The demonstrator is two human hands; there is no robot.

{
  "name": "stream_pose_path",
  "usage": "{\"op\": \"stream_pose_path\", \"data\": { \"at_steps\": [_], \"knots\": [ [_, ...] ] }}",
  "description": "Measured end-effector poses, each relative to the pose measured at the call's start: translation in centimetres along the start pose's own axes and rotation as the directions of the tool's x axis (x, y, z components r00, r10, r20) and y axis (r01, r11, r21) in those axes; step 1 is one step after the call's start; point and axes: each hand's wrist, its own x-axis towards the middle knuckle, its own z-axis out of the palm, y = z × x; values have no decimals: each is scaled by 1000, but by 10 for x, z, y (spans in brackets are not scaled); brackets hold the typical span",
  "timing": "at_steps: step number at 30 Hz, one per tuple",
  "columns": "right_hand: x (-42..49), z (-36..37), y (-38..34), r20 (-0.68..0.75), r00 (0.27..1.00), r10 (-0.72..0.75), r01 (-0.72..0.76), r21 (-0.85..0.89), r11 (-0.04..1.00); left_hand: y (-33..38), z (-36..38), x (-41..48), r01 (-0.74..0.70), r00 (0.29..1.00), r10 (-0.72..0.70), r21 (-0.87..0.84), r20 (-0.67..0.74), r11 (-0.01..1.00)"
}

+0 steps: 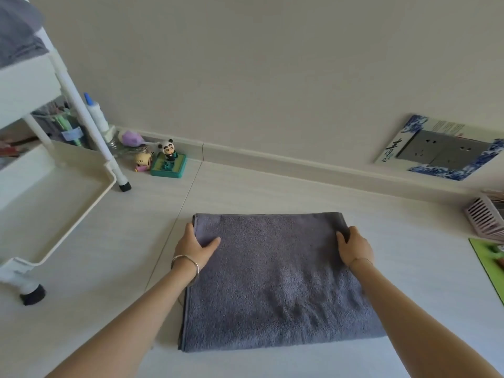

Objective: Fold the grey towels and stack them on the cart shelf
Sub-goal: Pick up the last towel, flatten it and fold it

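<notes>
Head view: 1 grey towel lies folded flat on the pale floor, and 2 bare hands hold its far corners. The left hand is at the far-left corner, thumb laid on top of the cloth and fingers curled round the side edge, pinching it. The right hand mirrors it at the far-right corner, thumb on top and fingers wrapped over the edge. Both forearms reach forward, nearly straight, over the towel's 2 side edges. The left wrist wears 1 silver bangle, and the right wrist wears 1 thin bracelet.

Left of the left hand stands 1 white cart, whose lower tray is nearest that hand, with 2 black casters showing. High on the cart, well beyond and left of the left hand, sits a stack of grey cloth; how many pieces it holds cannot be told. Beyond the left hand, against the wall, stands 1 panda figurine. Right of the right hand sits 1 pink slatted basket.
</notes>
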Motion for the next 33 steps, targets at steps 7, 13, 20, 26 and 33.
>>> {"op": "stream_pose_path", "data": {
  "at_steps": [7,13,20,26,33],
  "knots": [
    [-45,3,43,-48,994,98,-95,76,993,3,4,7,-84,982,81,9,173,996],
    [-73,-13,39,-289,957,-8,97,296,950,29,10,2,-285,958,270,-260,-93,923],
    [-47,8,37,-186,973,135,-109,143,984,22,21,23,-125,992,125,-13,23,992],
    [-46,-3,44,-74,982,173,-155,203,967,23,8,20,-23,989,33,-76,141,997],
    [-103,-17,75,131,979,158,-199,420,885,-9,-29,-15,66,909,-57,-7,412,998]
  ]
}}
